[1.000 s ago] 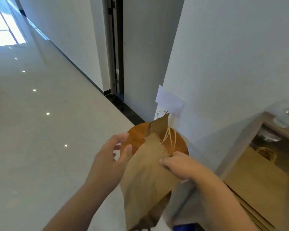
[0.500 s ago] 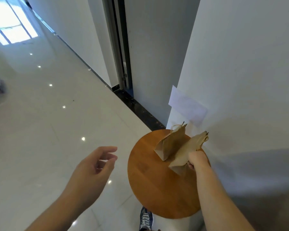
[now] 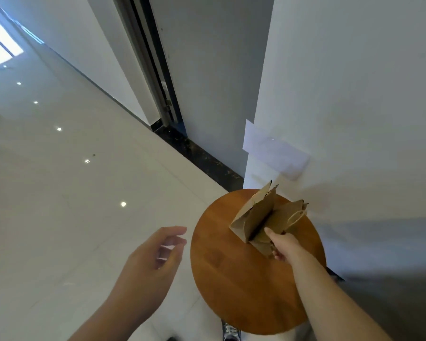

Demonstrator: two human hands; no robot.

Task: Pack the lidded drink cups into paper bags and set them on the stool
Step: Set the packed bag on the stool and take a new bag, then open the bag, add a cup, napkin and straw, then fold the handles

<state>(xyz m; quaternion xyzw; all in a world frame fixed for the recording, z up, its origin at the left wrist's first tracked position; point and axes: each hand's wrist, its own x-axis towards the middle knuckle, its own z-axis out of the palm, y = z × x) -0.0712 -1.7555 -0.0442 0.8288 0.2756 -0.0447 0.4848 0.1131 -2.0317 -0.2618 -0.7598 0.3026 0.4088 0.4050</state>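
Bare forearms [image 3: 330,294], one dark laced sneaker [image 3: 229,333].

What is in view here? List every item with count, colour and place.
left paper bag: 1, brown, far side of the stool top, not held
right paper bag: 1, brown with twine handles, beside the first, nearer the wall
stool: 1, round orange-brown wooden top, against the wall corner
paper sheet: 1, white, on the wall corner above the stool
wall: 1, white, right side
door: 1, grey, behind the stool, in a dark frame
floor: glossy white tiles, left side
shoe: 1, grey and white, bottom edge below the stool
left hand: open, over the floor left of the stool
right hand: grips the right paper bag's near edge
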